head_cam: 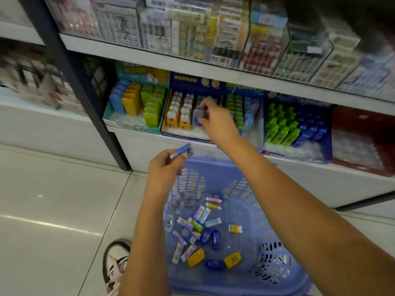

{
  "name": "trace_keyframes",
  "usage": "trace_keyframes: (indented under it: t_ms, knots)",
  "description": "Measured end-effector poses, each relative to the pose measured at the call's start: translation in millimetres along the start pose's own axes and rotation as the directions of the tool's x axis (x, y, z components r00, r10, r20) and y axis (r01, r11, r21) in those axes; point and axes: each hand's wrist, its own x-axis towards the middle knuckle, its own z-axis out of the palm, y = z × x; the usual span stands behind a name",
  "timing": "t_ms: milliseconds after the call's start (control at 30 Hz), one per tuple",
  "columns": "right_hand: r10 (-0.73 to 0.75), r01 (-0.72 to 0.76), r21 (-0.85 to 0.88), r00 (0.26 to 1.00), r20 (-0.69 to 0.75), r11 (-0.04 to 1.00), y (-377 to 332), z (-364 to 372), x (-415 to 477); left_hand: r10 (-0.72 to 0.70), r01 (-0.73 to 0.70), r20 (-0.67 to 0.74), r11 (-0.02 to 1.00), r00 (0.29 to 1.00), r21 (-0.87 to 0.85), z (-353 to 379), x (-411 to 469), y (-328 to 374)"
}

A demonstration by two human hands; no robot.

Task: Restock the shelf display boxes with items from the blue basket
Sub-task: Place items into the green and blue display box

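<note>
Basket (269, 218); L grip (164, 174) holds tube (182, 152), R grip (216, 121) pack (197, 116).

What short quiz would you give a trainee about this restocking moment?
1. True or false: the blue basket sits on the floor below the shelf.
2. The left hand holds: A) a blue item; B) a yellow item; C) nothing.
3. Counting from the left, which display box on the lower shelf is the right hand reaching into, pinching a small pack?

Key: 1 true; 2 A; 3 the second, the dark blue box.
</note>
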Motion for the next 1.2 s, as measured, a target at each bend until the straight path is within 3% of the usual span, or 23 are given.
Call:
trace_keyframes:
  t_ms: [67,300,467,567,667,767,867,967,1067,1200]
  knots:
    - [-0.022,0.024,-0.104,0.999,0.024,0.994,3,5,5,0.006,-0.007,-0.024,1.0,1.0,-0.004,-3,1,-1]
    - [0.044,-0.025,-0.201,0.995,0.09,0.979,6,17,8,-0.044,0.041,-0.036,0.995,0.998,-0.088,-5,3,-5]
    - [0.034,0.037,-0.391,0.984,0.174,0.92,-1,9,19,-0.101,0.125,0.089,0.936,0.991,-0.328,3,1,-1]
    - [-0.012,0.109,-0.482,0.98,0.201,0.87,-7,5,20,-0.098,0.131,0.11,0.93,0.989,-0.344,8,-1,2]
    - [0.026,0.062,-0.431,0.98,0.195,0.9,-3,3,8,-0.072,0.092,0.103,0.973,0.992,-0.21,13,-2,4]
    - [-0.01,0.021,-0.062,0.983,0.181,0.998,-1,-6,-12,-0.06,0.078,0.143,0.989,0.988,-0.122,16,2,7]
    - [-0.147,0.097,0.183,0.948,0.281,0.978,-4,-21,-34,-0.074,0.074,0.171,0.997,0.982,0.005,20,9,12]
    - [-0.197,0.134,0.189,0.907,0.371,0.973,-6,-32,-46,-0.043,-0.004,0.253,0.983,0.966,0.182,28,16,21]
    - [-0.211,0.197,0.076,0.913,0.348,0.977,-3,-39,-45,0.014,-0.127,0.347,0.943,0.938,0.307,38,21,31]
    - [-0.193,0.185,0.054,0.926,0.325,0.981,1,-52,-33,0.126,-0.257,0.319,0.875,0.939,0.41,48,26,34]
